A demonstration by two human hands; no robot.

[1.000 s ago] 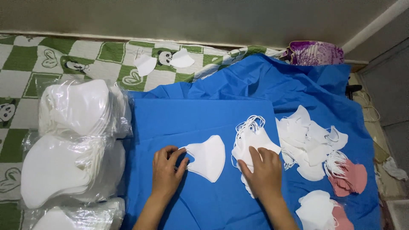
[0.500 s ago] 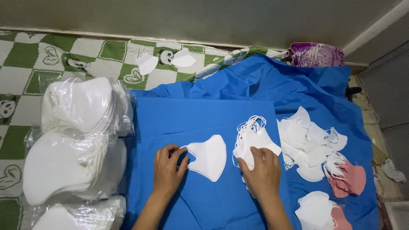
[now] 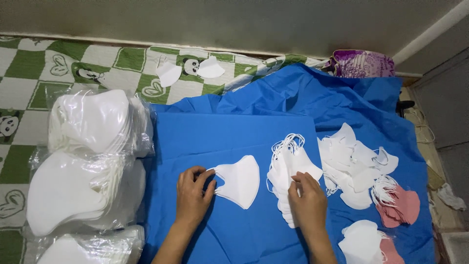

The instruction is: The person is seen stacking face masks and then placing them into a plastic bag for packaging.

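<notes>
White face mask (image 3: 240, 181), a single folded one, is being held flat on the blue cloth (image 3: 234, 134) near the lower middle of the view. Its left edge, at 9 o'clock on the mask, is being pinched by the left hand (image 3: 193, 195), whose fingers are being kept together on the ear-loop end. At 3 o'clock from this mask, just beside it, a fanned stack of white masks (image 3: 289, 171) is being pressed down by the right hand (image 3: 307, 200); the fingers are being curled onto the topmost piece, thumb and forefinger closed on its edge. The stack's loops are being left bunched at its 12 o'clock end.

Farther out at 3 o'clock, a loose heap of white masks (image 3: 354, 164) is being left spread on the cloth, with a small pile of pink masks (image 3: 403, 208) touching it at 4 o'clock. Another white pile (image 3: 361, 242) is being shown at 5 o'clock, near the bottom edge. At 9 o'clock, well apart from the hands, clear plastic bags of white masks (image 3: 88, 161) are being kept stacked on a green-and-white checked mat (image 3: 29, 73). Two loose white pieces (image 3: 190, 71) are being left lying on that mat at 12 o'clock, near the wall.
</notes>
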